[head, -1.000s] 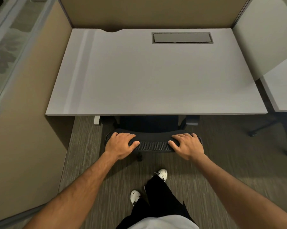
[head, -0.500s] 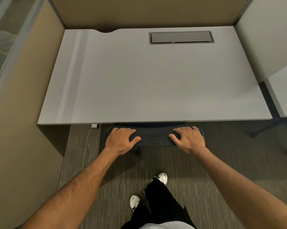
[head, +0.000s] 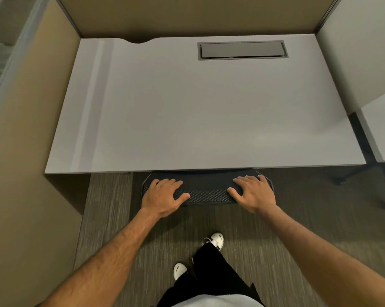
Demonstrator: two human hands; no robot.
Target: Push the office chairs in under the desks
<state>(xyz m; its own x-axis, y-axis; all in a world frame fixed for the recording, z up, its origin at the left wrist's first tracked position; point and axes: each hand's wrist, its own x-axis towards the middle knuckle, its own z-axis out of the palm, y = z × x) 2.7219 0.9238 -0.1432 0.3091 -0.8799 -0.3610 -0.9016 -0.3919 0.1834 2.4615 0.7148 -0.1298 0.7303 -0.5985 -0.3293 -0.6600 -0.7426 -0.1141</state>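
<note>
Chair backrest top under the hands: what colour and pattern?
Black, with a fine mesh texture on the chair backrest; the head view shows it.

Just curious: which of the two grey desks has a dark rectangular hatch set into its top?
The big grey desk straight ahead; its hatch sits near the back edge. The neighbouring desk at right shows none.

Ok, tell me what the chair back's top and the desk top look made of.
Chair back: black mesh, likely woven plastic on a dark frame; its honeycomb texture shows between the hands. Desk top: smooth matte pale grey, probably laminate; flat, grainless, with a thin edge.
</note>
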